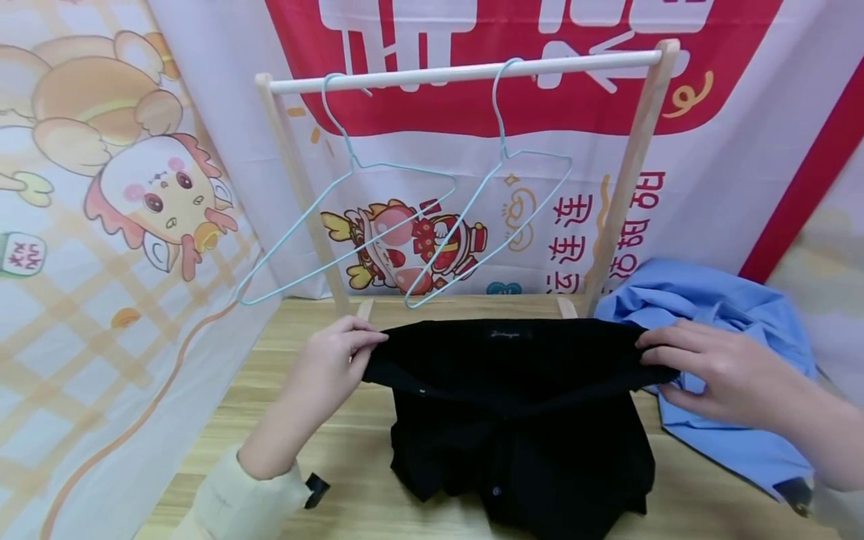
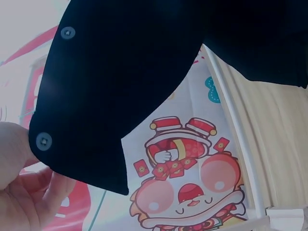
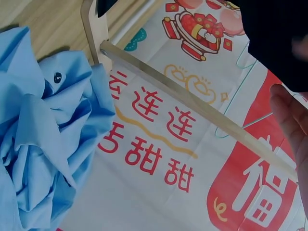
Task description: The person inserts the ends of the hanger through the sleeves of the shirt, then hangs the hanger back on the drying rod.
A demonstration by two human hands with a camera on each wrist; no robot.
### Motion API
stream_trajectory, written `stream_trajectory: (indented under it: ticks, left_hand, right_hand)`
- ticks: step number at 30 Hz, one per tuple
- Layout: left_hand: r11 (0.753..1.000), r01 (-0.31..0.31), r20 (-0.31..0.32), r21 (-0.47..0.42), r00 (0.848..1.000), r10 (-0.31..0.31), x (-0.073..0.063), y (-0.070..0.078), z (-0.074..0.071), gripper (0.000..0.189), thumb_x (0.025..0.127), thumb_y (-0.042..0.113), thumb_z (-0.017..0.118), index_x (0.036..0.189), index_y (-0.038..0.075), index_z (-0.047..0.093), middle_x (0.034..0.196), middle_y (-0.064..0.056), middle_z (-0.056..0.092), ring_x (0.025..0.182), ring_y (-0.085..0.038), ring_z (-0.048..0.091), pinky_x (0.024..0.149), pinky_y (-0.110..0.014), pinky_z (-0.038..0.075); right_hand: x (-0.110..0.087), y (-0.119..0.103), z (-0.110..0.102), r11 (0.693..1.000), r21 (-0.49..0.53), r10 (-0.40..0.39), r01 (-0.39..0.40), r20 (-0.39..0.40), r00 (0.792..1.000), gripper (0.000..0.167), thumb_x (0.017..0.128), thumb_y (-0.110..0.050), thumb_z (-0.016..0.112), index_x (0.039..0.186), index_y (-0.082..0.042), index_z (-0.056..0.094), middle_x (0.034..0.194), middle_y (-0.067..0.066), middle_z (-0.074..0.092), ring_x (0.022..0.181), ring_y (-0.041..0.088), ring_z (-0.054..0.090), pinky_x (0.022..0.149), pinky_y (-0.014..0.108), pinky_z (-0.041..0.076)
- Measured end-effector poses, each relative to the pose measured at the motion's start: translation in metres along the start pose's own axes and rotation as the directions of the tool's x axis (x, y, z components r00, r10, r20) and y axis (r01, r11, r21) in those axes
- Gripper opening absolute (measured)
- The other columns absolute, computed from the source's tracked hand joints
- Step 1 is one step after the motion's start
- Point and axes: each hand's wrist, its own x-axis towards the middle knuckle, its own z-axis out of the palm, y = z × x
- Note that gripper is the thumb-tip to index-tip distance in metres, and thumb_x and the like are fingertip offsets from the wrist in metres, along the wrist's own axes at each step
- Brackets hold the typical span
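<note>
A black garment (image 1: pixel 574 450) hangs between my two hands over the wooden table, its wide upper edge stretched sideways. Inside the back of that edge is a small label (image 1: pixel 511 334); the garment's exact kind is hard to tell. My left hand (image 1: pixel 335 360) pinches the left corner between thumb and fingers. In the left wrist view, two dark buttons sit along the garment's edge (image 2: pixel 82 101), one close to the fingertips. At the right corner, my right hand (image 1: pixel 718 371) grips the cloth with fingers over it and thumb below.
Behind the garment stands a clothes rack (image 1: pixel 466 73) with a white bar and wooden legs. Two light-green wire hangers, one left (image 1: pixel 304 214) and one right (image 1: pixel 454 230), hang on it. Crumpled blue cloth (image 1: pixel 725 300) lies at the right. Printed cloths cover the back and left sides.
</note>
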Motion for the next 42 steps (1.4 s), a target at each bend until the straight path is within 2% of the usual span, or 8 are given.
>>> stream_trajectory:
  ticks: [5,12,21,28,31,34,39,42]
  left_hand:
    - [1.000,-0.018,-0.014,0.001,1.000,0.018,-0.002,0.001,0.001,0.021,0.089,-0.011,0.069,0.097,0.004,0.082,0.100,-0.008,0.072,0.097,-0.031,0.069,0.080,-0.044,0.058]
    - [0.994,0.026,0.017,-0.103,1.000,-0.025,-0.004,0.002,0.001,0.023,0.090,-0.007,0.070,0.108,0.002,0.080,0.108,-0.008,0.070,0.072,-0.013,0.058,0.058,-0.024,0.050]
    - [0.965,0.119,0.039,-0.236,0.993,-0.112,-0.008,0.007,-0.003,0.040,0.088,-0.014,0.062,0.123,0.001,0.073,0.122,-0.011,0.065,0.074,-0.014,0.060,0.060,-0.023,0.054]
    - [0.963,0.212,0.285,-0.168,0.945,-0.158,-0.012,0.007,0.008,0.045,0.089,-0.008,0.053,0.125,0.009,0.075,0.131,-0.011,0.067,0.090,-0.022,0.059,0.066,-0.033,0.048]
    - [0.907,0.304,0.318,-0.290,0.925,-0.208,-0.013,0.003,0.012,0.045,0.091,-0.006,0.053,0.126,0.012,0.074,0.126,-0.010,0.069,0.066,-0.014,0.053,0.056,-0.029,0.045]
    - [0.808,0.375,0.315,-0.455,0.916,-0.249,-0.012,-0.002,0.013,0.036,0.095,-0.002,0.059,0.126,0.010,0.074,0.125,-0.011,0.069,0.061,-0.006,0.050,0.051,-0.022,0.045]
    - [0.633,0.429,0.331,-0.644,0.903,-0.276,-0.011,-0.007,0.016,0.031,0.097,0.007,0.069,0.128,0.002,0.071,0.132,-0.012,0.067,0.117,-0.012,0.060,0.091,-0.019,0.050]
    - [0.561,0.454,0.357,-0.692,0.891,-0.280,-0.010,-0.006,0.019,0.033,0.098,0.006,0.068,0.130,-0.001,0.069,0.134,-0.014,0.065,0.122,-0.015,0.059,0.094,-0.020,0.049]
  right_hand:
    - [0.001,-0.001,0.000,1.000,-0.009,-0.006,0.006,0.003,1.000,0.060,0.107,-0.057,0.033,0.096,-0.017,0.076,0.105,0.000,0.070,0.089,0.019,0.066,0.100,0.009,0.039]
    - [0.008,-0.007,-0.013,0.999,-0.023,0.041,-0.043,-0.091,0.995,0.066,0.110,-0.050,0.027,0.099,-0.008,0.077,0.097,0.005,0.071,0.086,0.022,0.064,0.104,0.009,0.025]
    - [0.008,-0.009,-0.025,0.998,-0.067,0.011,-0.022,-0.160,0.987,0.065,0.111,-0.047,0.030,0.093,-0.006,0.077,0.094,0.011,0.069,0.088,0.025,0.059,0.107,0.009,0.025]
    - [0.002,-0.010,-0.009,1.000,0.002,0.018,-0.017,-0.179,0.984,0.060,0.110,-0.048,0.036,0.085,-0.009,0.073,0.093,0.007,0.068,0.088,0.018,0.058,0.103,0.009,0.031]
    - [0.000,-0.012,-0.007,0.997,0.053,0.071,-0.062,-0.196,0.978,0.057,0.109,-0.048,0.038,0.084,-0.010,0.072,0.096,0.007,0.067,0.092,0.010,0.058,0.098,0.009,0.035]
    - [0.000,-0.011,-0.008,0.992,0.086,0.108,-0.092,-0.202,0.974,0.056,0.109,-0.048,0.038,0.085,-0.010,0.072,0.099,0.007,0.068,0.098,0.004,0.057,0.096,0.009,0.037]
    - [-0.005,-0.008,-0.003,0.990,0.080,0.129,-0.119,-0.136,0.982,0.059,0.110,-0.049,0.033,0.089,-0.011,0.073,0.101,0.005,0.069,0.098,0.005,0.060,0.097,0.007,0.034]
    - [-0.009,-0.005,0.003,0.993,0.040,0.117,-0.114,-0.084,0.990,0.062,0.110,-0.050,0.028,0.090,-0.013,0.073,0.100,0.002,0.069,0.088,0.013,0.065,0.097,0.005,0.034]
